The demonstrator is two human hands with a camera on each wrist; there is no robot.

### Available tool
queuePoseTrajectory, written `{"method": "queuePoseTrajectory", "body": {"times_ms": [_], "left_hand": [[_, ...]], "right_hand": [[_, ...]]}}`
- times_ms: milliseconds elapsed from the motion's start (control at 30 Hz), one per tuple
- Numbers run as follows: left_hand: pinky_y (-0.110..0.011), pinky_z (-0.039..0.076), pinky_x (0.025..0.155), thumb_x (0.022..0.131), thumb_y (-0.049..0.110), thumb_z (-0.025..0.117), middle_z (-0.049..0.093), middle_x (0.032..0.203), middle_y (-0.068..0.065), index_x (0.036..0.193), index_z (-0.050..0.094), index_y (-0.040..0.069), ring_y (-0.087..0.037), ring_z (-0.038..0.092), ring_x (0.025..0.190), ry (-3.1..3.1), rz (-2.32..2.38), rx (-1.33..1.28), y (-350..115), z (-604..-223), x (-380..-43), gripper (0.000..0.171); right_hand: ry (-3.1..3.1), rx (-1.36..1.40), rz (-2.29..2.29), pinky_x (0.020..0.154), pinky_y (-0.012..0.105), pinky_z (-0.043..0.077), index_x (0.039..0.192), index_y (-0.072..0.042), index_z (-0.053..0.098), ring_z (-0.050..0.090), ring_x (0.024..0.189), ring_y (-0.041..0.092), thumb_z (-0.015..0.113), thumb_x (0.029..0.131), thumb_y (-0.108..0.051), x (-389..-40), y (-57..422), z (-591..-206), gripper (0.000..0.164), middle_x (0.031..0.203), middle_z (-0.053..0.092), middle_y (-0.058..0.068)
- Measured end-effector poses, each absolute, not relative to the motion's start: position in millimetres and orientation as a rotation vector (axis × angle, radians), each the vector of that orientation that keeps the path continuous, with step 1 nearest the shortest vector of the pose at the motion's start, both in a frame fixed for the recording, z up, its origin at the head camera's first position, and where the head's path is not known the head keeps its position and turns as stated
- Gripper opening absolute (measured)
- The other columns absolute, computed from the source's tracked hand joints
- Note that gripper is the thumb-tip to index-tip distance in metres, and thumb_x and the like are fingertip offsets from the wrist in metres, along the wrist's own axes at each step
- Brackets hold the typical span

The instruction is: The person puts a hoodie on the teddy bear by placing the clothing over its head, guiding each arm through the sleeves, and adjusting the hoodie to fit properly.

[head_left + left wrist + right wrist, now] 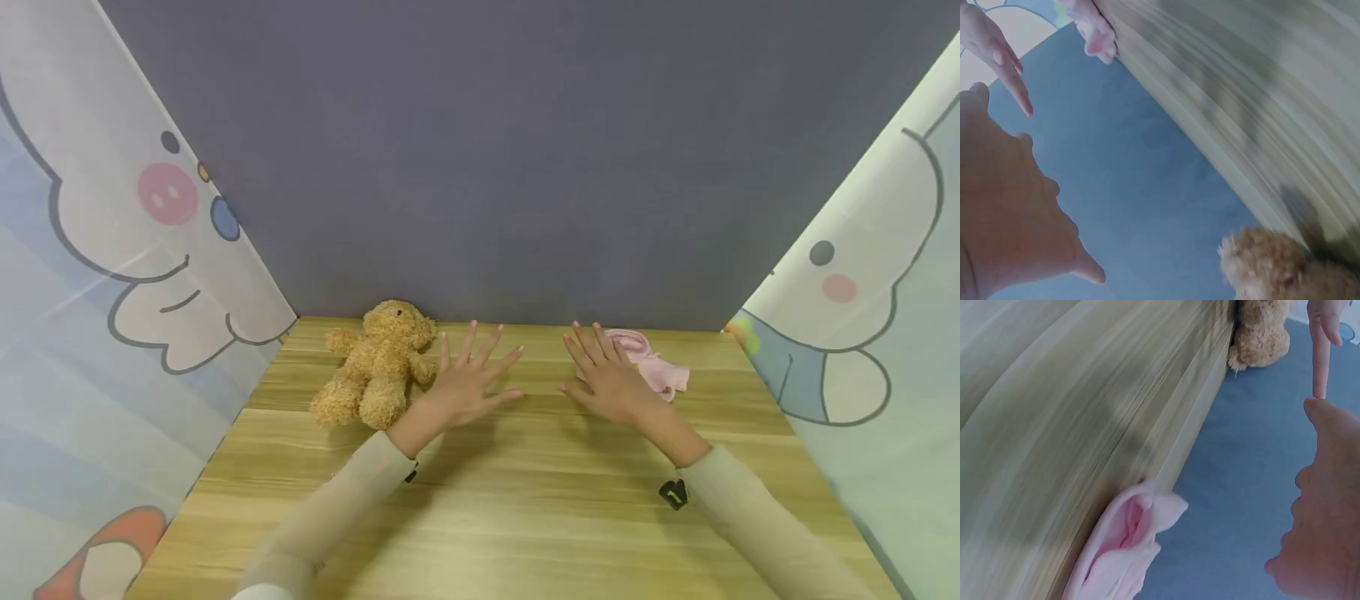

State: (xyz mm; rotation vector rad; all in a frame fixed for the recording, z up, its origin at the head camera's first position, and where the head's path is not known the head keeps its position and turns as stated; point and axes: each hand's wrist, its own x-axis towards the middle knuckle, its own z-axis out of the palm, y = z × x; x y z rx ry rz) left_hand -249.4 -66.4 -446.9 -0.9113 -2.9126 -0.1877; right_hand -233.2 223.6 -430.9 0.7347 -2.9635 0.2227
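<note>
Both hands hover over the table with fingers straight and spread, holding nothing. My left hand (460,388) is just right of a curly tan teddy bear (382,360), which lies on its back near the table's far edge. In the left wrist view, part of the bear (1272,265) shows at the lower right. My right hand (617,388) is in front of a small pink cloth garment (660,375) and hides part of it. The right wrist view shows the folded pink garment (1119,550) on the wood, apart from the right hand (1329,506).
The wood-grain table (510,517) meets a plain dark grey panel (510,167) at the back. Pale cloths printed with cartoon animals hang on the left (97,333) and right (862,375). Each wrist wears a small black device (674,494).
</note>
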Motion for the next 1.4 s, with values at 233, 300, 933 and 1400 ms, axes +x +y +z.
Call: {"method": "queuePoseTrajectory", "body": {"times_ms": [233,300,933,1400], "left_hand": [[-0.073,-0.018,0.109,0.096,0.079,0.025,-0.018,0.167,0.007,0.160,0.004,0.050,-0.036,-0.021,0.152,-2.926,-0.209,-0.951,-41.7,-451.0,-250.4,0.073],[-0.074,-0.014,0.110,0.095,0.081,0.021,-0.017,0.168,0.006,0.160,0.005,0.049,-0.037,-0.021,0.152,-2.920,-0.208,-0.975,-34.1,-451.0,-250.7,0.074],[-0.076,-0.002,0.113,0.094,0.081,0.013,-0.013,0.170,0.005,0.158,-0.001,0.052,-0.040,-0.012,0.154,-3.007,-0.150,-1.117,43.4,-473.0,-268.4,0.071],[-0.073,0.004,0.116,0.099,0.075,0.019,-0.020,0.168,0.008,0.156,-0.005,0.055,-0.039,-0.010,0.154,-3.053,-0.190,-1.133,91.5,-476.4,-276.8,0.065]], "right_hand": [[-3.009,0.658,0.219,0.120,0.065,0.004,0.163,-0.009,0.019,-0.004,0.154,0.042,0.049,0.102,-0.056,-233.2,243.5,-429.5,0.082,0.170,0.003,0.013],[-3.021,0.637,0.212,0.120,0.066,0.004,0.163,-0.009,0.019,-0.004,0.154,0.042,0.048,0.102,-0.057,-232.9,248.3,-429.5,0.082,0.170,0.004,0.014],[-3.059,0.497,0.165,0.113,0.074,0.015,0.156,-0.001,0.034,0.008,0.148,0.057,0.060,0.102,-0.041,-232.0,289.9,-436.1,0.072,0.165,0.014,0.027],[-3.128,0.428,0.127,0.111,0.076,0.017,0.157,-0.003,0.033,0.009,0.146,0.060,0.058,0.102,-0.036,-232.0,316.5,-444.2,0.069,0.163,0.019,0.029]]}}
